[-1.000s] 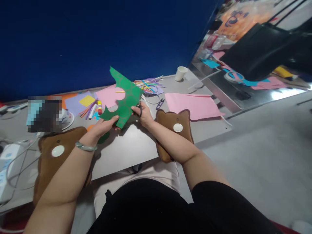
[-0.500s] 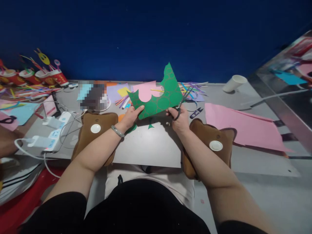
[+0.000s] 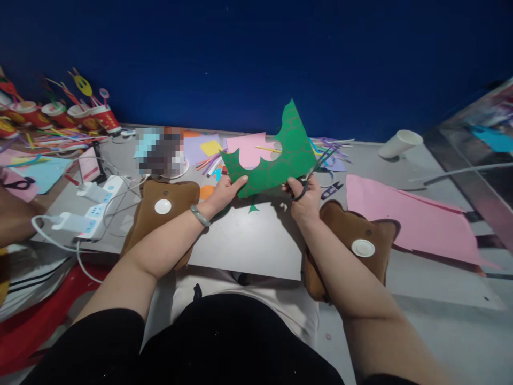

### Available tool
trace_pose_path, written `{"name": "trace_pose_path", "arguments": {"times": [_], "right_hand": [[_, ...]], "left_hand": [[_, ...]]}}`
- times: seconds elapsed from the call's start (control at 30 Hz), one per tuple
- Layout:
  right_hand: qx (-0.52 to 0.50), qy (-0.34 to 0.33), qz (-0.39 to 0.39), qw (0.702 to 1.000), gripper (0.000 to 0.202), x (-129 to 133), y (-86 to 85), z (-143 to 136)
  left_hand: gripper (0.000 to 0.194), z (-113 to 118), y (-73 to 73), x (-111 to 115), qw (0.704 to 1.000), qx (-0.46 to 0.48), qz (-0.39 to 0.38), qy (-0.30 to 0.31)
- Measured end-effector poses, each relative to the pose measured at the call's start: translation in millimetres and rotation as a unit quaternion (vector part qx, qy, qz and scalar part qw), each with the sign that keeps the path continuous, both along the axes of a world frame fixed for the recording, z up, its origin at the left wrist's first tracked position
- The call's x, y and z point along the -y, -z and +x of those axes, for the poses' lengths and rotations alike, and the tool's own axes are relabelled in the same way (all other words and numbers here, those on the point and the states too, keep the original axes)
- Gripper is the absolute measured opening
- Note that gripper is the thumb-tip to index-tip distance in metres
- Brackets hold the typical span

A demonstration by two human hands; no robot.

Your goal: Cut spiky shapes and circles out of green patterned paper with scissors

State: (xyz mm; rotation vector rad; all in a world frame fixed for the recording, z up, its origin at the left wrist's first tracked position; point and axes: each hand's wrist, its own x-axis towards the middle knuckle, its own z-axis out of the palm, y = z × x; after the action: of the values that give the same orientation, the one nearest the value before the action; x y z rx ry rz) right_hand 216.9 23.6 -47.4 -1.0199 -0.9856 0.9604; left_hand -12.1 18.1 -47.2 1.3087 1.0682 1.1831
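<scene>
A green sheet of paper [image 3: 296, 144] with circles drawn on it and round bites cut from its top edge is held up over the table. My left hand [image 3: 225, 193] pinches its lower left corner, thumb on top. In my right hand [image 3: 308, 200] is a pair of scissors [image 3: 325, 160], fingers through the dark handles, blades pointing up and away beside the sheet's right edge. Whether the blades touch the paper I cannot tell. A small green scrap [image 3: 254, 207] lies on the table below the sheet.
Brown cushions [image 3: 170, 198] with white discs lie under both forearms. Pink paper [image 3: 409, 219], thread snips [image 3: 331, 190] and a white paper cup [image 3: 401, 144] are at right. At left are a power strip [image 3: 102, 208] with cables, decorated red cups [image 3: 105, 118] and another person's arm [image 3: 16, 222].
The whole scene has shifted slightly right in view as the camera turned. Both hands keep their holds on the green paper and the scissors.
</scene>
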Motion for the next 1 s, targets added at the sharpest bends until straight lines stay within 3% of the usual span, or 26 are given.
{"name": "trace_pose_path", "arguments": {"times": [0.17, 0.27, 0.4, 0.47, 0.53, 0.7, 0.83, 1.0], "right_hand": [[-0.006, 0.001, -0.004, 1.000, 0.035, -5, 4.5, 6], [-0.023, 0.009, 0.002, 1.000, 0.034, -8, 6.6, 9], [-0.057, 0.028, -0.020, 0.998, 0.038, -11, 5.0, 11], [-0.058, 0.033, -0.021, 0.998, 0.040, -11, 3.0, 10], [-0.052, 0.041, -0.013, 0.998, 0.039, -9, 0.9, 9], [0.031, 0.055, 0.025, 0.998, 0.026, -1, -3.2, 6], [0.049, 0.059, 0.041, 0.996, 0.032, 2, -4.6, 6], [0.074, 0.053, 0.039, 0.995, 0.039, 5, -5.7, 7]], "left_hand": [[0.055, 2, 0.0, 6, 0.993, 0.048, -0.029, 0.099], [0.055, -2, -0.2, 7, 0.988, 0.014, -0.061, 0.145], [0.050, -11, -8.3, 7, 0.937, -0.051, -0.083, 0.337], [0.053, -11, -13.1, 9, 0.910, -0.046, -0.096, 0.400], [0.057, -8, -15.9, 12, 0.912, -0.037, -0.130, 0.386], [0.048, 1, -17.5, 16, 0.970, -0.036, -0.164, 0.175], [0.036, 2, -23.8, 21, 0.966, -0.078, -0.170, 0.180], [0.048, -2, -30.3, 27, 0.967, -0.134, -0.138, 0.169]]}}
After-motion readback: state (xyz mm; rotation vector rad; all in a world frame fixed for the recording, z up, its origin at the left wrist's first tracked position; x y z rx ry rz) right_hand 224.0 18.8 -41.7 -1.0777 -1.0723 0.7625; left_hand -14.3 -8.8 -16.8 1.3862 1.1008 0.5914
